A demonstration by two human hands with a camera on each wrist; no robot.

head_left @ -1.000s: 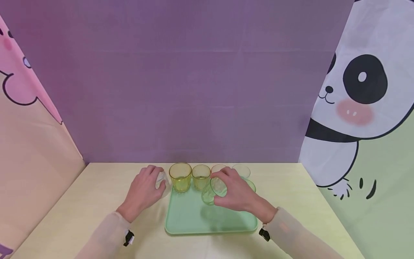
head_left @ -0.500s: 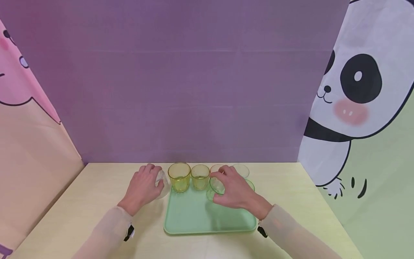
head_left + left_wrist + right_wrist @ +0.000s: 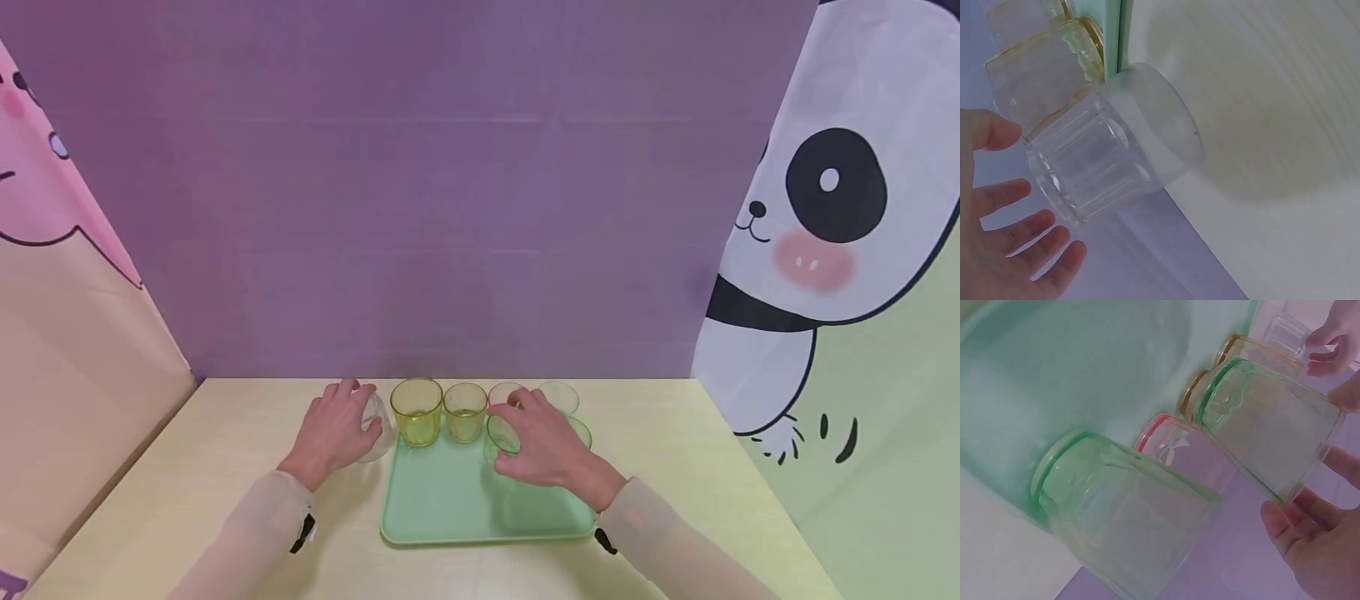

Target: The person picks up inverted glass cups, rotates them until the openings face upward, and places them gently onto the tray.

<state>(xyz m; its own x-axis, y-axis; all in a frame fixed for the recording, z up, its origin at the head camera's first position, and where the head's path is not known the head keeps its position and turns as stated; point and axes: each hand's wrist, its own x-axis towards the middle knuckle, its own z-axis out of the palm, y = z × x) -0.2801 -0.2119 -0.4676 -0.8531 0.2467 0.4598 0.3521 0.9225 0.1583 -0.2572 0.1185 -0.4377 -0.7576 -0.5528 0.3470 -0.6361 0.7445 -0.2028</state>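
My left hand [image 3: 330, 429] curves around the upper end of a clear ribbed cup [image 3: 1110, 147] left of the tray. That cup looks upside down, narrow end up; the left wrist view shows the fingertips spread and slightly apart from it. My right hand [image 3: 546, 443] pinches the rim of a green cup [image 3: 1266, 431], thumb on one side and fingers on the other. The cup is over the tray [image 3: 465, 517]; whether its base touches is unclear. A larger yellow cup [image 3: 417, 412] and a smaller yellow cup [image 3: 465, 414] stand between my hands.
Behind my right hand are a pink-rimmed cup [image 3: 1185, 453] and a clear-rimmed cup [image 3: 561, 396]. A bigger green cup [image 3: 1129, 506] stands at the tray's right side. The table [image 3: 247, 442] ends against a purple backdrop [image 3: 450, 208] with printed side walls.
The green cup in my right hand has shifted slightly away from me and looks more upright and lower. My left hand and the clear cup have barely moved.
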